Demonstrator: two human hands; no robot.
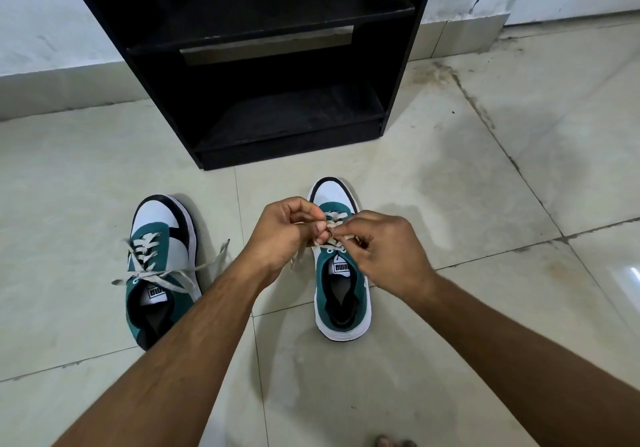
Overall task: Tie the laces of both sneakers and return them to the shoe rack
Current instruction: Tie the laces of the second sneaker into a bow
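Both hands, left hand (284,230) and right hand (388,249), pinch the lace (334,226) over the right sneaker (341,273), apparently forming its knot; left sneaker (161,266) lies untied alongside; beyond, shoe rack (242,48) awaits both.

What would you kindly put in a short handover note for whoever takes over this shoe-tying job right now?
Left hand and right hand: both pinch the pale flat laces of the right-side teal-and-white sneaker, mid-knot.
Left-side teal-and-white sneaker: on the floor tiles, its own laces loose and splayed.
Black wooden shoe rack: just beyond the shoes, visible shelves bare.
Done: nothing finished.
Left: complete this knot, tie the other sneaker, shelve both.
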